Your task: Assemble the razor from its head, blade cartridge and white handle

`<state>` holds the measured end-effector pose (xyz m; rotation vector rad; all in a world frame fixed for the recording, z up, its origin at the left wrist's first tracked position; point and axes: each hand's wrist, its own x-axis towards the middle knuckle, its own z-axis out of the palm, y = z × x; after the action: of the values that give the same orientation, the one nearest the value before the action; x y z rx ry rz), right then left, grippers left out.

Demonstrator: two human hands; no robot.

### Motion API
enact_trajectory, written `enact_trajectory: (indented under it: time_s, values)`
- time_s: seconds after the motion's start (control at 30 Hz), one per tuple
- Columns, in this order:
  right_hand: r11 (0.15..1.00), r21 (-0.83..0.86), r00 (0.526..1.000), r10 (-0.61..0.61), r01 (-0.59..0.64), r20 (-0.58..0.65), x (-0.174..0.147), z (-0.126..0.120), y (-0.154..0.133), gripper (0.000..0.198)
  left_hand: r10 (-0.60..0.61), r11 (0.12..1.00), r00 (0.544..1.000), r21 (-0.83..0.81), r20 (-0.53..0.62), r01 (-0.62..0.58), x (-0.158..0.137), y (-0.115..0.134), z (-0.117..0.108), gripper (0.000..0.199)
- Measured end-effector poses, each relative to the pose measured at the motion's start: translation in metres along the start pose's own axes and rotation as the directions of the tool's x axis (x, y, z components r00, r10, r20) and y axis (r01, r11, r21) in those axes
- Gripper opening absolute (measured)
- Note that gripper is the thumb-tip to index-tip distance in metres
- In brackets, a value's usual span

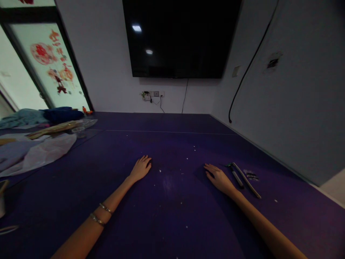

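My left hand [141, 168] lies palm down on the purple tabletop [167, 208], fingers stretched forward and holding nothing. Two bracelets [101, 214] circle that forearm. Across from it, my right hand [219, 178] also rests flat on the table with its fingers out and nothing in it. Just right of this hand lies a dark pen-like tool [237, 178] with a greenish tip. Beside the tool is a long, thin, pale curved strip [247, 181]. A small clear packet with dark pieces [251, 175] sits further right. Tiny white scraps [160, 171] dot the surface between my hands.
Plastic bags [45, 153] and folded blue cloth [63, 115] are heaped at the left. A small orange object [86, 110] stands behind them. At the left edge is a partly visible pale container [2, 201]. A black cable [248, 68] hangs down the right wall.
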<state>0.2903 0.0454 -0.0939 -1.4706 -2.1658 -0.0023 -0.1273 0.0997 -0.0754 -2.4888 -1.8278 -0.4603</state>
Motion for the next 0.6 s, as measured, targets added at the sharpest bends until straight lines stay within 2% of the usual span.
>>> enact_trajectory:
  time_s: [0.6]
  values:
    - [0.999, 0.031, 1.000, -0.010, 0.010, -0.014, -0.0019, 0.0013, 0.0039, 0.039, 0.014, 0.999, 1.000, -0.032, 0.017, -0.013, -0.0039, 0.0000, -0.0013, 0.048]
